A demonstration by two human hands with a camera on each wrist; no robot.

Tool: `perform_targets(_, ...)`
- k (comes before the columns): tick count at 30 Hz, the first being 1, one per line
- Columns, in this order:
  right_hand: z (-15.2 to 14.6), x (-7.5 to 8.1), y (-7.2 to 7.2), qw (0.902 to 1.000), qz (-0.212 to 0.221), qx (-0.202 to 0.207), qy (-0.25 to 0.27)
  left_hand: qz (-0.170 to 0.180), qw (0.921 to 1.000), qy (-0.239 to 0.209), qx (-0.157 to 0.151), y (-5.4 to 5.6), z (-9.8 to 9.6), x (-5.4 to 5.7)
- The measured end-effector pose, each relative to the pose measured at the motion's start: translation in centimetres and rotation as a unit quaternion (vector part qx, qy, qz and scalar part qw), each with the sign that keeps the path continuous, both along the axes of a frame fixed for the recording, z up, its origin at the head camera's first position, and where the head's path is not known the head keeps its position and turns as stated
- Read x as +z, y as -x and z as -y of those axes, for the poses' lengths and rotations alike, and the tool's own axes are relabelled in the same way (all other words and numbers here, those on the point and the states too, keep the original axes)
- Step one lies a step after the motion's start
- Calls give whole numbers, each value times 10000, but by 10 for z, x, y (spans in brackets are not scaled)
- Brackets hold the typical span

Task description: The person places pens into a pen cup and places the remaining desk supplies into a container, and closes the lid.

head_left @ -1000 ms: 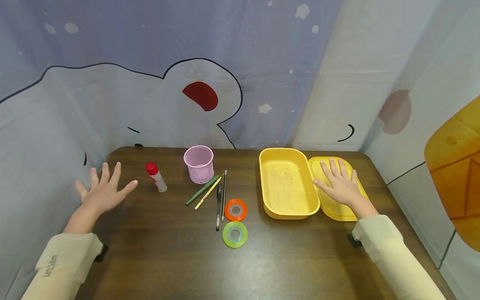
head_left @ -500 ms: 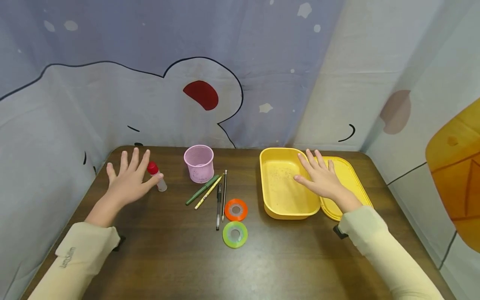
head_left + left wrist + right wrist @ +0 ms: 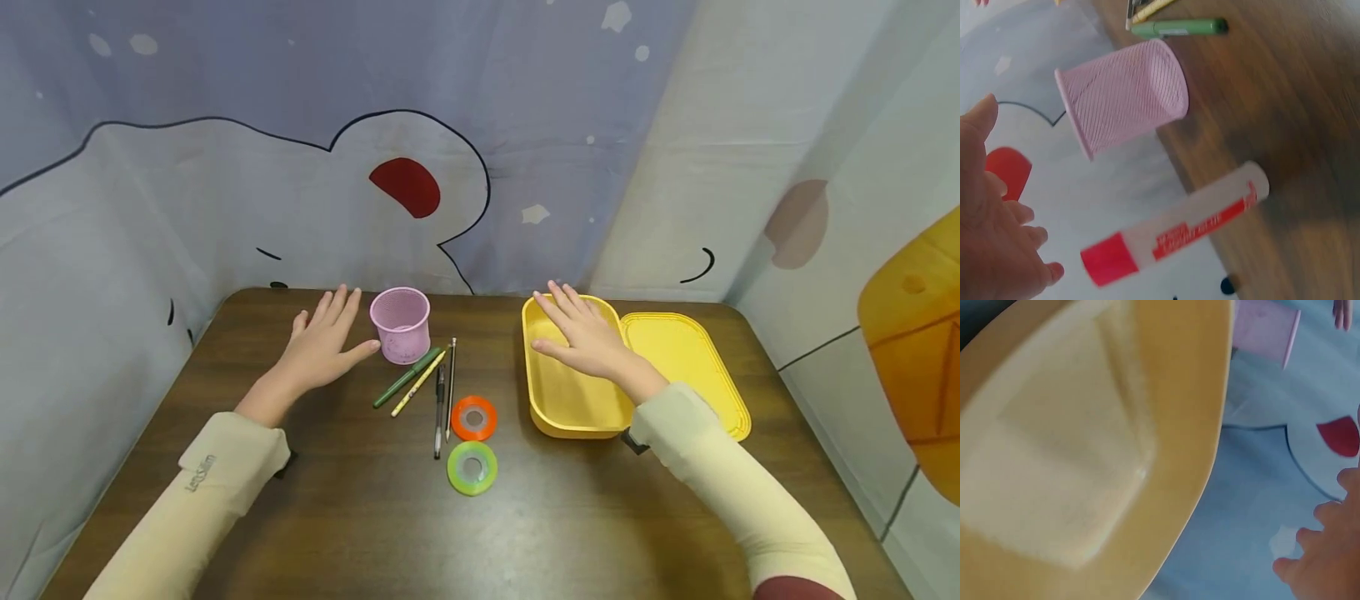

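My left hand (image 3: pixel 318 350), fingers straight and spread, hovers just left of the pink mesh pen cup (image 3: pixel 402 329) and holds nothing. In the head view it covers the red-capped liquid glue bottle (image 3: pixel 1175 225), which stands upright in the left wrist view. Over the yellow plastic box (image 3: pixel 573 408) is my right hand (image 3: pixel 588 337), also with straight fingers and nothing in it. The box's yellow lid (image 3: pixel 686 362) lies to its right, partly behind the right sleeve. Between the hands lie a green marker (image 3: pixel 405 379), a yellow pencil (image 3: pixel 416 385), a black pen (image 3: pixel 438 412) and a dark pencil (image 3: pixel 451 387).
An orange tape roll (image 3: pixel 474 418) and a green tape roll (image 3: pixel 472 467) lie at mid-table, close together. The brown wooden table (image 3: pixel 420 542) backs onto a printed curtain (image 3: pixel 300 200), which also hangs along the left and right sides.
Both hands have moved inward: the left from the table's left edge across the glue bottle toward the pen cup, the right from above the lid to above the box. Tabletop things have stayed put.
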State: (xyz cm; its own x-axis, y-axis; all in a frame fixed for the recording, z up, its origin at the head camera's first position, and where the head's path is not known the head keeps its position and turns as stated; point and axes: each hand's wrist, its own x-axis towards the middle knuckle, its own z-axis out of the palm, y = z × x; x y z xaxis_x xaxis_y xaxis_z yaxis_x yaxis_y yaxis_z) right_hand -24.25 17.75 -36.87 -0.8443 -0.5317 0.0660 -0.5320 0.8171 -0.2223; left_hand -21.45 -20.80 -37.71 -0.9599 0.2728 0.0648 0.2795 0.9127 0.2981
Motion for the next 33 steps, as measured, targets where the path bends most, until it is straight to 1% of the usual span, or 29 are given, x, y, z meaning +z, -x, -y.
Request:
perform_targets(4,18,0,4,9992,-45,335,193,-157,9996,-211,-114,9,-10,-8)
perform_targets(9,40,-2,7,9964,-233,691,429,-264,9982,-544,-59,21,-17,-20)
perform_targets(11,48,-5,8,9955,-306,775,440,-300,9970,-715,-7,24,-18,-24)
perform_targets(15,63,-10,10,9946,-308,876,453,-369,9942,-1007,118,30,-20,-32)
perform_targets(19,77,-15,11,9950,-174,818,541,-331,9920,-1195,236,34,-23,-38)
perform_targets(24,95,-21,10,9953,86,509,822,-260,9906,-1300,328,38,-25,-43)
perform_targets(27,107,-24,9,9945,177,415,941,-244,9899,-1338,386,39,-25,-46)
perform_targets(33,127,-34,5,9944,351,302,949,-242,9875,-1495,430,40,-26,-50)
